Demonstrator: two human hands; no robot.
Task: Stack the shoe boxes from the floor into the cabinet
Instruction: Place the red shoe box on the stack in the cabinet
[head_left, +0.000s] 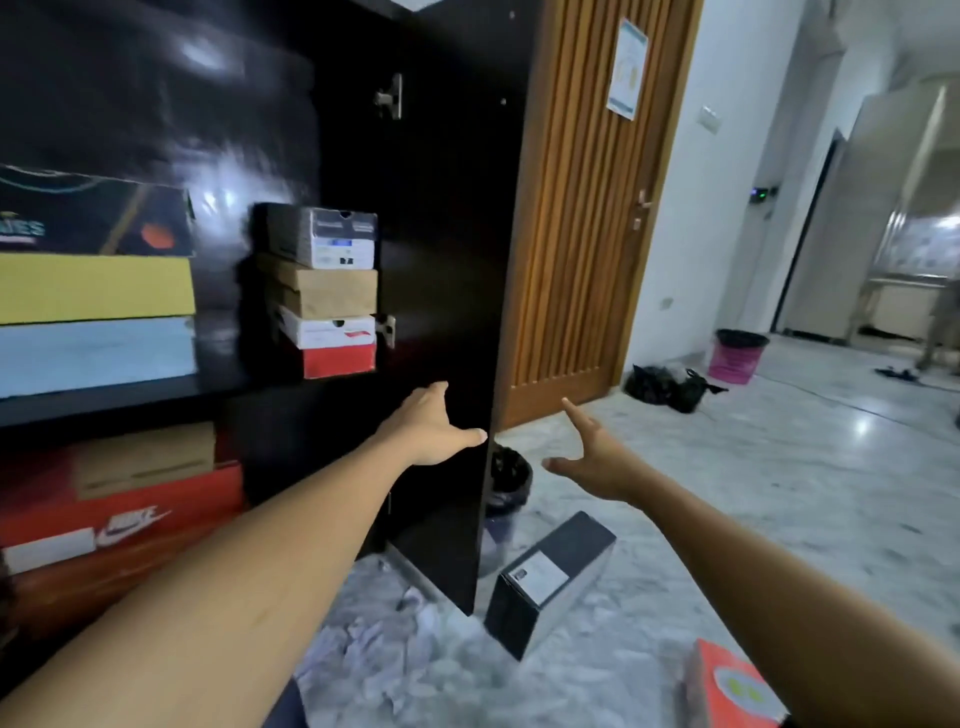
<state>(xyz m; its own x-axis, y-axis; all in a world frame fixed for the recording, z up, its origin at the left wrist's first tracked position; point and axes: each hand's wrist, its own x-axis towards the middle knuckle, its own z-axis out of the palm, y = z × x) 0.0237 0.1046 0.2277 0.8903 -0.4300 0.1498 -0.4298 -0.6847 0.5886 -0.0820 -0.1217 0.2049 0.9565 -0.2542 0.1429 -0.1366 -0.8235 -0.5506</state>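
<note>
Both my hands are empty right now. My left hand (431, 431) lies flat on the inner face of the open cabinet door (441, 208), fingers straight and the thumb touching its outer edge. My right hand (592, 460) hangs in the air just past that edge, fingers spread and relaxed, gripping nothing. The cabinet (104, 402) already holds a good many boxes: a yellow box (93, 286) on a pale blue box (93, 353) on the upper shelf, a red Nike box (130, 519) below, and a narrow stack of four (319, 291) further in. Two are not yet put away. A black shoe box (556, 577) lies on the marble floor (779, 493) just beside the door's bottom corner, and an orange box (727, 686) sits nearer to me at the lower right. I judge I am between boxes, steadying or pushing the door wide so that the way in is free. Next I should drop both hands to the black box, take it by its long sides, lift it level and swing it round the door's edge without knocking it. Where it will fit I cannot tell; the space beside the narrow stack looks likeliest.
</note>
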